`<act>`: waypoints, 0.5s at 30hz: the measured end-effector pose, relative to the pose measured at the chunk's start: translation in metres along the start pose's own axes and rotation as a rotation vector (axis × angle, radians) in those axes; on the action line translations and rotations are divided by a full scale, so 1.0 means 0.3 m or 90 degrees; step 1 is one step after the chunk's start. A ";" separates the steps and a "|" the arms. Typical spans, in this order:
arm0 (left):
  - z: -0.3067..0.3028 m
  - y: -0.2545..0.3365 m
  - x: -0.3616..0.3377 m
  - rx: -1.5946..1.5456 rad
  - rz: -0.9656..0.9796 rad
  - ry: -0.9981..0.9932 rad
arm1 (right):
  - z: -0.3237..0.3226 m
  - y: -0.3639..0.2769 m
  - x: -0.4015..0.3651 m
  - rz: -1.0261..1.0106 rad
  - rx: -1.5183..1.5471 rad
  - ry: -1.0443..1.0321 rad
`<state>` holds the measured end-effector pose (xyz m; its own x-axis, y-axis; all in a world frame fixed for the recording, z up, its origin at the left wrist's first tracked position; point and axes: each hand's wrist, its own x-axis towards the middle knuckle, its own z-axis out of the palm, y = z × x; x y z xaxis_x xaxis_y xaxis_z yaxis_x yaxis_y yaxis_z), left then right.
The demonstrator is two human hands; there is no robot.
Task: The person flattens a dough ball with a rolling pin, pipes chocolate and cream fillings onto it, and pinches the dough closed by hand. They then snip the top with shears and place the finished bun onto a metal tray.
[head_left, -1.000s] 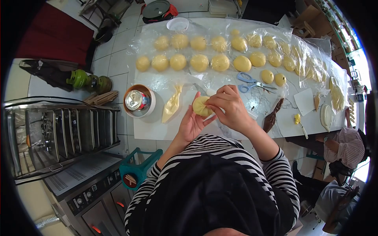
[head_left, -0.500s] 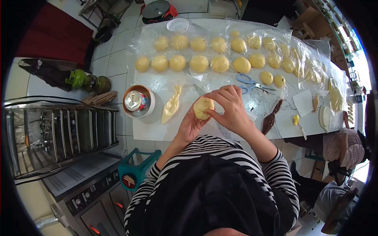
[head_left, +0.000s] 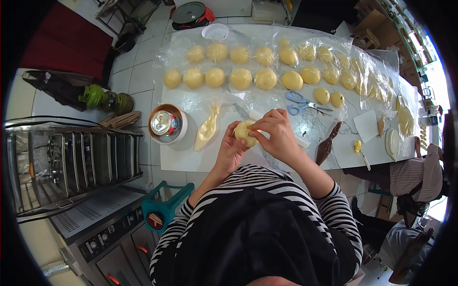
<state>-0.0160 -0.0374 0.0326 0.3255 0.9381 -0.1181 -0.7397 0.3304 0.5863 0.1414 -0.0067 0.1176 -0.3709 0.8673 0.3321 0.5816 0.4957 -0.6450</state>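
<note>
The left hand (head_left: 230, 148) cups the dough ball (head_left: 243, 134) over the near side of the surface (head_left: 183, 159); the right hand (head_left: 278, 137) pinches its right side. It looks soft and light; cup it gently underneath.

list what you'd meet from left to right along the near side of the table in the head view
Bowl, cream bag, left hand, dough, right hand, brown bag, scraper, small bag, pale container.
</note>
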 end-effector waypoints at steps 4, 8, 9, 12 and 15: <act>0.067 0.038 0.009 -0.053 -0.026 -0.073 | 0.002 0.014 0.006 -0.073 0.007 0.038; 0.047 0.044 0.037 -0.217 -0.139 -0.069 | -0.032 -0.005 0.032 -0.134 -0.004 0.031; 0.027 0.037 0.041 -0.216 -0.136 -0.073 | -0.043 -0.020 0.038 -0.115 -0.031 0.051; 0.000 0.029 0.051 -0.185 -0.062 -0.036 | -0.061 -0.029 0.030 -0.027 -0.033 0.074; 0.022 0.042 0.040 -0.116 -0.015 -0.052 | -0.040 -0.040 0.014 0.050 -0.026 0.061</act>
<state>-0.0174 -0.0227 0.0439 0.3857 0.9206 -0.0606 -0.8231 0.3731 0.4282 0.1415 -0.0085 0.1349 -0.2532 0.9030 0.3472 0.6364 0.4258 -0.6432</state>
